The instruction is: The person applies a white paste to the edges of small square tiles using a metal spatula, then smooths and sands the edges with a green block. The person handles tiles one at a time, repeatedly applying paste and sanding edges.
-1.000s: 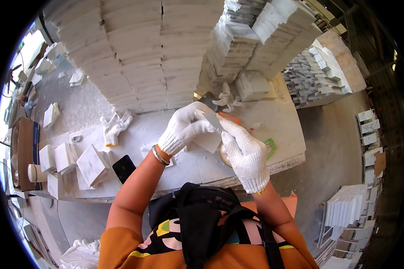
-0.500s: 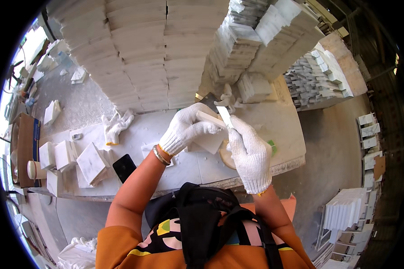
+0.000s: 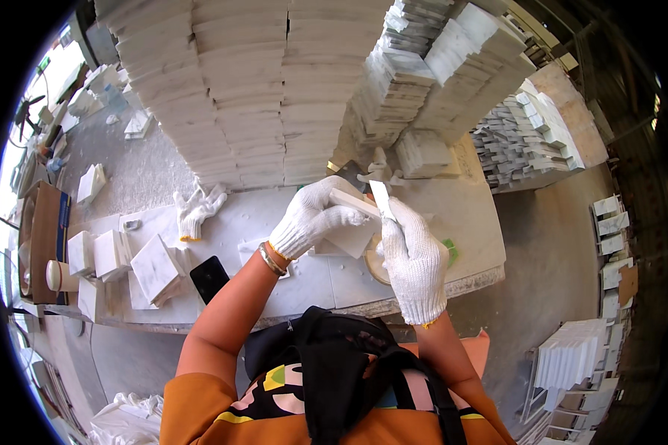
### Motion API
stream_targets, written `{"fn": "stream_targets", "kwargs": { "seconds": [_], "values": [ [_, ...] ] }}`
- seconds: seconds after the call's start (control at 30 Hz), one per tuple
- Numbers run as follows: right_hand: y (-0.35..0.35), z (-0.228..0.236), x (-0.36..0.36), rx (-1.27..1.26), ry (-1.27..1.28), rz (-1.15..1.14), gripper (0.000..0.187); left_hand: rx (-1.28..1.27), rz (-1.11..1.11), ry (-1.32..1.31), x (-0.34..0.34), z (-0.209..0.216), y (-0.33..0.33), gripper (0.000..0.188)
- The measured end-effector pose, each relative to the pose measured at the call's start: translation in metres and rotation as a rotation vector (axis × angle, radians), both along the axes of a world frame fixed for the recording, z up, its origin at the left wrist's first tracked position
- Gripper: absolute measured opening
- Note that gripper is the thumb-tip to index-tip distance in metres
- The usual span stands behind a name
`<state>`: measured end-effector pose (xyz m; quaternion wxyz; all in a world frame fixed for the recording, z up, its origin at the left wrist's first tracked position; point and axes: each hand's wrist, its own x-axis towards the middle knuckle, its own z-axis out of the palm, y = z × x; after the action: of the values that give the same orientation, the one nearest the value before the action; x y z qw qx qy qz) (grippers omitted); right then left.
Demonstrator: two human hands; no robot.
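Observation:
My left hand (image 3: 312, 216), in a white knit glove, grips a pale marble tile (image 3: 353, 202) with one narrow edge facing up. In my gloved right hand (image 3: 414, 259) is a thin, flat white strip (image 3: 380, 197), pinched near its lower end. The strip stands at the right end of the tile's edge and seems to touch it; its kind cannot be made out. Below the hands, a round tan-rimmed item (image 3: 377, 268) on the worktable (image 3: 304, 278) is partly covered by my right hand.
Tall stacks of marble tiles (image 3: 245, 96) rise behind the table, with shorter stacks (image 3: 423, 152) to the right. A spare glove (image 3: 199, 211), loose tiles (image 3: 157, 268), a phone (image 3: 209, 278) and a cup (image 3: 61, 277) lie left. A cardboard box (image 3: 44, 237) stands far left.
The strip in my right hand has shifted slightly right and lower and stands more upright. My left hand still grips the tile. The whole view has shifted a little.

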<state>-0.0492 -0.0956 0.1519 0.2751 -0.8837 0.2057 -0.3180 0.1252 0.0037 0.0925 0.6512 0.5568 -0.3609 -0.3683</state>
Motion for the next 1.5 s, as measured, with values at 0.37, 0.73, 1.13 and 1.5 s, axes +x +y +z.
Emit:
{"fn": "stream_targets", "kwargs": {
  "seconds": [0.37,0.73,1.13,1.5],
  "values": [
    [-0.002,0.0,-0.015,0.186,-0.015,0.023,0.029,0.024,0.023,-0.074,-0.002,0.0,0.002,0.036],
    [0.023,-0.011,0.042,-0.145,-0.116,0.189,0.028,-0.052,0.041,-0.133,0.0,-0.01,0.0,0.026],
    [-0.008,0.015,-0.051,0.623,-0.076,0.046,0.045,0.113,-0.087,-0.209,0.023,0.026,-0.018,0.048],
    [-0.05,-0.021,-0.072,0.749,0.012,-0.001,0.03,0.119,-0.189,-1.108,0.022,0.019,-0.051,0.064]
  ]
}}
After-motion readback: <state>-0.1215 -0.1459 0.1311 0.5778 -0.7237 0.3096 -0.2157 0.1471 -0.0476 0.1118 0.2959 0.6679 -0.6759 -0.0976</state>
